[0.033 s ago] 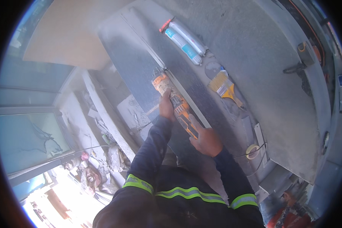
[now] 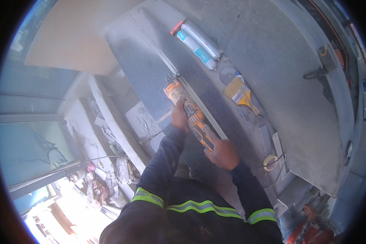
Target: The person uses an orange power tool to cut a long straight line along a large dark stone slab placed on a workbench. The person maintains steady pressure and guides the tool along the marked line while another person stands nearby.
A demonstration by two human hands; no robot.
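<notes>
I see left hand (image 2: 180, 118) and right hand (image 2: 225, 154), fingers clamped around one dusty power tool (image 2: 195, 117); one straight strip (image 2: 203, 107) runs beside it, two glossy tubes (image 2: 196, 49) lie farther

Ahead of the left hand (image 2: 179, 117) and off to its right, I can see small white characters on the teal bands of a sausage-shaped foil pack (image 2: 197, 51) on the counter (image 2: 288, 101), too blurred from here to read out in full. Behind both hands, low on the front of the dark jacket (image 2: 179, 227), sits a faint pale mark, equally unreadable.
</notes>
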